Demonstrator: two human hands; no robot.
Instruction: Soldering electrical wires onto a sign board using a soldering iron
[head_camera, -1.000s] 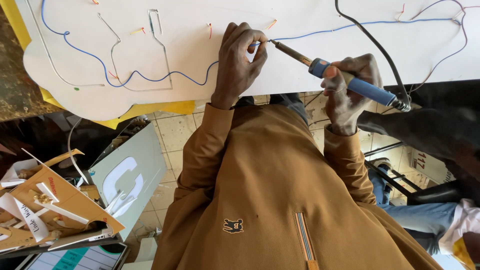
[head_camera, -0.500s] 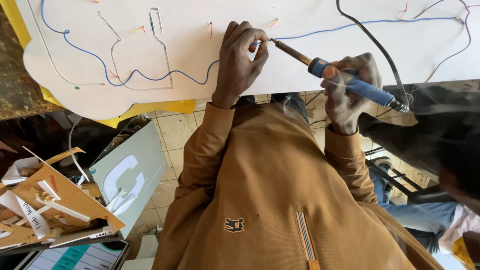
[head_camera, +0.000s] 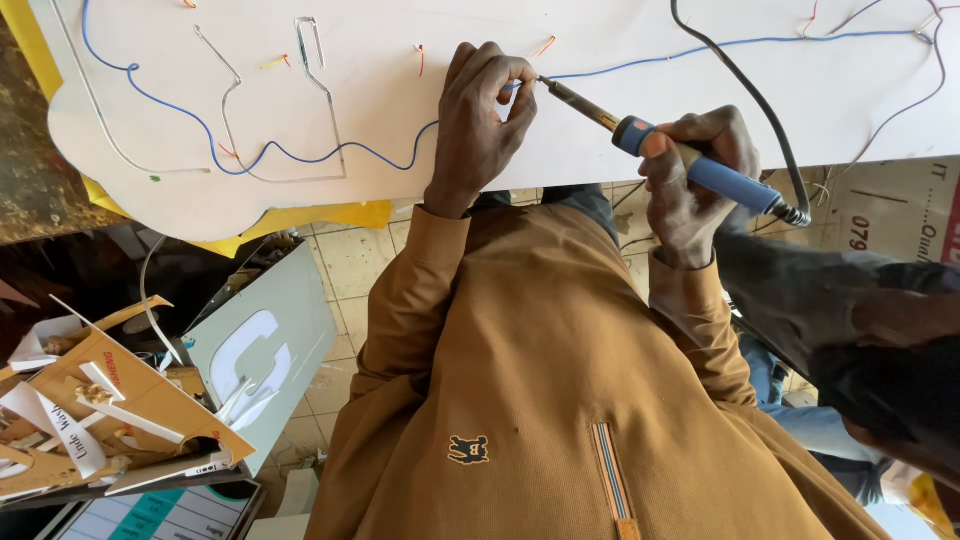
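A white cut-out board (head_camera: 380, 90) lies in front of me with a blue wire (head_camera: 300, 155) snaking across it and short red and orange leads poking through. My left hand (head_camera: 485, 115) rests on the board and pinches the blue wire between its fingertips. My right hand (head_camera: 690, 175) grips the blue handle of a soldering iron (head_camera: 585, 105). The iron's tip touches the wire right beside my left fingertips. The iron's black cord (head_camera: 740, 90) curves up over the board. My brown jacket sleeves fill the lower middle of the view.
Another person's dark sleeve (head_camera: 830, 300) reaches in from the right. A cardboard box of paper scraps (head_camera: 130, 400) sits at lower left, beside a pale panel with a white letter cut-out (head_camera: 260, 350). A yellow sheet (head_camera: 320, 215) shows under the board, above the tiled floor (head_camera: 350, 260).
Both hands stay in place with the iron tip at the wire. The dark sleeve at the right has shifted slightly.
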